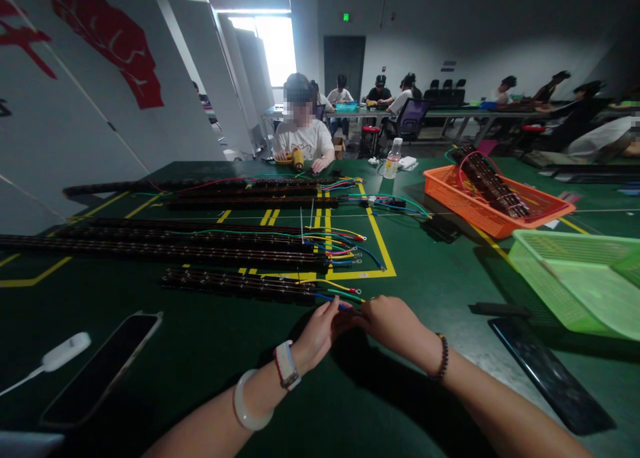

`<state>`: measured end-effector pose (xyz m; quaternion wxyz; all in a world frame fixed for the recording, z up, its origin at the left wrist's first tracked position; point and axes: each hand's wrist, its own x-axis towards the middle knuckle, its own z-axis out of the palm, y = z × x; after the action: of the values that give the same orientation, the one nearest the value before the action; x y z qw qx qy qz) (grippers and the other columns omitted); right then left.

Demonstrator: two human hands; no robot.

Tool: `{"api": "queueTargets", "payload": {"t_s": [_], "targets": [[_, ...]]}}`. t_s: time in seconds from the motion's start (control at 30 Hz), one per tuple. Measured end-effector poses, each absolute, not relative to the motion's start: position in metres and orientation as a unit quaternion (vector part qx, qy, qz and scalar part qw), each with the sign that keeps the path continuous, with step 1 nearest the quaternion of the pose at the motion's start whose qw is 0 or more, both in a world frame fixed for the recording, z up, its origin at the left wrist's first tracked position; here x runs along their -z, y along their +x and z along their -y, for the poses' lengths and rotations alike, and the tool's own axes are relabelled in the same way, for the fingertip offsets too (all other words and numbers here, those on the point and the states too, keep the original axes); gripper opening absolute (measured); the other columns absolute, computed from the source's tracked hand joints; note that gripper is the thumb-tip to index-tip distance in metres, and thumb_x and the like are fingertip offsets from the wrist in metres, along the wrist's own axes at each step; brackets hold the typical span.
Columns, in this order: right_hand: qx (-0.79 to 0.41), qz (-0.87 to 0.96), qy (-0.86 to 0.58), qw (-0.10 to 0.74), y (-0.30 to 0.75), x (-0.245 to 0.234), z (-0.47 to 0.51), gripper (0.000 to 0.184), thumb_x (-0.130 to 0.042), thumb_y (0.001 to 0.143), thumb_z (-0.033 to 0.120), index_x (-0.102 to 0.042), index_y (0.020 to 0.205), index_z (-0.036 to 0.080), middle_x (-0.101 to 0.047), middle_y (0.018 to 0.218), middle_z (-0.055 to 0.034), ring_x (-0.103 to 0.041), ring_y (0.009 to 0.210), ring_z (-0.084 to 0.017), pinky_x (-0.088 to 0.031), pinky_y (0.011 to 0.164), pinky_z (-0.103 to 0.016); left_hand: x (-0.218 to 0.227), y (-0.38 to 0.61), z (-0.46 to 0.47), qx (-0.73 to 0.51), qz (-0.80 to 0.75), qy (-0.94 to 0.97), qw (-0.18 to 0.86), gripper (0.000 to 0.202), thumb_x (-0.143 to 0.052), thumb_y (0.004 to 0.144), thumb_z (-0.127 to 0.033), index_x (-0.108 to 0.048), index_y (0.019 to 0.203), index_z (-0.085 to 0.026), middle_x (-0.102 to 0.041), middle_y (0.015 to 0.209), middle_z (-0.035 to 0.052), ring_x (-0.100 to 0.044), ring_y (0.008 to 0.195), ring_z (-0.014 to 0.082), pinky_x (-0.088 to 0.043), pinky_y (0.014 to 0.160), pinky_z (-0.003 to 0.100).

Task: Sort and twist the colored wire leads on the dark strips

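Bare green tabletop (430, 271) opens a lane beyond the person's right hand (393, 325), hemmed by dark bundles (220, 251) at left, a green basket (535, 275) at right and a black object (441, 229) ahead.

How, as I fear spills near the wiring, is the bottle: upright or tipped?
Upright: the bottle has its neck uppermost, base on the table.

Dark wire-harness bundle (237, 286), lying flat left of the grip. Blue lead (323, 298) runs into the grip; yellow lead (327, 285), red-collared ring terminal (355, 291), just beyond.
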<state>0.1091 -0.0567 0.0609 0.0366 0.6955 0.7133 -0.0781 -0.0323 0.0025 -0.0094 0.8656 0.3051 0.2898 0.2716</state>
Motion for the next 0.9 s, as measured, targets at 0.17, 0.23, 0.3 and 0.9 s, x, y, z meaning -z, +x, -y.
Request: {"api": "queueTargets", "payload": {"t_s": [0.17,0.23,0.3,0.9], "targets": [[0.061,-0.687,0.724,0.01,0.122,-0.068,0.05,0.032,-0.045,0.091,0.038,-0.066,0.08,0.017,-0.068,0.077,-0.0093,-0.065,0.068,-0.02,-0.043,0.058,-0.025,0.005,-0.032,0.0,-0.235,-0.261,0.386,0.853,0.027,-0.068,0.074,-0.036,-0.064,0.09,-0.014,-0.068,0.09,0.008,-0.061,0.092,0.0217,-0.041,0.089,0.037],[0.067,-0.678,0.732,0.014,0.127,-0.063,0.046,0.033,-0.045,0.091,0.04,-0.066,0.08,0.017,-0.068,0.077,-0.0093,-0.065,0.069,-0.02,-0.042,0.058,-0.025,0.004,-0.033,-0.001,-0.207,-0.26,0.455,0.826,0.026,-0.07,0.071,-0.032,-0.064,0.089,-0.014,-0.068,0.09,0.0087,-0.062,0.089,0.0206,-0.043,0.087,0.035],[0.077,-0.676,0.732,0.024,0.132,-0.056,0.042,0.034,-0.046,0.09,0.041,-0.067,0.08,0.016,-0.068,0.075,-0.0093,-0.065,0.069,-0.021,-0.041,0.057,-0.025,0.003,-0.034,-0.001,-0.183,-0.26,0.516,0.795,0.025,-0.071,0.07,-0.03,-0.065,0.088,-0.013,-0.068,0.09,0.0096,-0.062,0.086,0.0194,-0.044,0.084,0.033],[0.109,-0.691,0.693,-0.175,0.147,-0.025,0.025,0.024,-0.05,0.089,0.039,-0.063,0.089,0.018,-0.064,0.084,-0.0041,-0.059,0.076,-0.015,-0.041,0.065,-0.022,-0.009,-0.057,0.035,-0.012,0.075,0.755,0.651,0.029,-0.048,0.087,-0.036,-0.07,0.103,-0.027,-0.069,0.104,0.0068,-0.063,0.101,0.0196,-0.044,0.093,0.03]]}}
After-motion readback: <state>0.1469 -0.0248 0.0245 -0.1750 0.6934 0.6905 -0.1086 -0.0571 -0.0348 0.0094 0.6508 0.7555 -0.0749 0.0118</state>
